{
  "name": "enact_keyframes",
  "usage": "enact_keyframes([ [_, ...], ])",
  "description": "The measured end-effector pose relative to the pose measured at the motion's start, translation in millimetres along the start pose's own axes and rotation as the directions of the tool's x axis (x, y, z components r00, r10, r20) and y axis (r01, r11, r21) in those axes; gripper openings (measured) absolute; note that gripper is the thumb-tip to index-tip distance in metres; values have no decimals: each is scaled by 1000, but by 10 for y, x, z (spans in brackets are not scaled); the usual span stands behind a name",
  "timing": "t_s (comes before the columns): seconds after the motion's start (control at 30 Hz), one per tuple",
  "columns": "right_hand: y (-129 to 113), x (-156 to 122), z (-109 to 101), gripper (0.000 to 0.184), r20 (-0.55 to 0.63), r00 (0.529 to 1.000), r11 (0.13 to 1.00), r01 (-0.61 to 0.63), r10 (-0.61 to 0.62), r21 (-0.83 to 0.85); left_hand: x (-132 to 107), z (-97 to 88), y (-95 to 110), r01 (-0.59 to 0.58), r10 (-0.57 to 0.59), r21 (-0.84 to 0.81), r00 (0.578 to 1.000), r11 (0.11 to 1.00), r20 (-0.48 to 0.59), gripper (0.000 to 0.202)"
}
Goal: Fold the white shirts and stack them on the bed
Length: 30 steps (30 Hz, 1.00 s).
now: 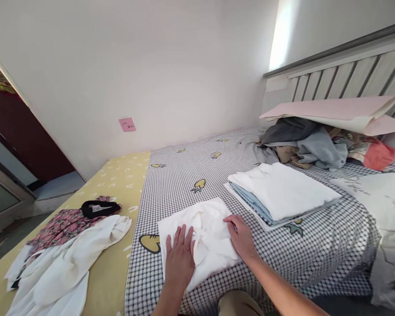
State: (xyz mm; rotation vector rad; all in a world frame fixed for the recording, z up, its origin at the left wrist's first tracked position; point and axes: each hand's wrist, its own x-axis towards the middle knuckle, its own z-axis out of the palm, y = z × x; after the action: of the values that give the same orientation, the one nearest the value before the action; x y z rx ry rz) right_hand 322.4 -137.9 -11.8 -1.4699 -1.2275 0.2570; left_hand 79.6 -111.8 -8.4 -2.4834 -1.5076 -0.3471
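A white shirt (212, 215), folded into a rough rectangle with a knotted bow at its middle, lies on the checked bedsheet in front of me. My left hand (180, 259) rests flat on the shirt's left part, fingers stretched out and slightly apart. At the shirt's right edge, my right hand (242, 239) has its thumb and curled fingers closed on the fabric. Just to the right sits a stack of folded clothes (279, 188), white on top with light blue layers below.
Loose white clothing (69, 263) and a pink floral garment (59, 224) with a black band lie on the yellow sheet (118, 175) at left. Crumpled clothes (322, 145) are heaped under a pink sheet (332, 109) by the headboard. A pink note (127, 124) is on the wall.
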Motion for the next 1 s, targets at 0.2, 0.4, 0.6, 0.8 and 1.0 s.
enact_keyframes([
  [0.2, -10, -3, 1, 23, -6, 1000, 1000, 16, -16, 2, 4, -11, 25, 6, -6, -7, 1000, 1000, -13, 51],
  [0.4, -2, -3, -1, 23, -10, 1000, 1000, 23, -23, -7, 1, -21, 20, 1, -1, -8, 1000, 1000, 13, 51],
  [0.6, 8, -6, 8, 23, 0, 1000, 1000, 25, -25, -2, -1, -6, 17, 6, -6, -2, 999, 1000, -31, 51],
  [0.8, 14, -9, 12, 24, 1, 1000, 1000, 25, -25, -17, -3, -7, 20, -1, 0, -13, 1000, 1000, -11, 52],
  [1.0, -29, -9, -1, 22, -5, 1000, 1000, 29, -29, -1, -13, -7, 8, -1, 1, -27, 1000, 1000, -13, 53],
])
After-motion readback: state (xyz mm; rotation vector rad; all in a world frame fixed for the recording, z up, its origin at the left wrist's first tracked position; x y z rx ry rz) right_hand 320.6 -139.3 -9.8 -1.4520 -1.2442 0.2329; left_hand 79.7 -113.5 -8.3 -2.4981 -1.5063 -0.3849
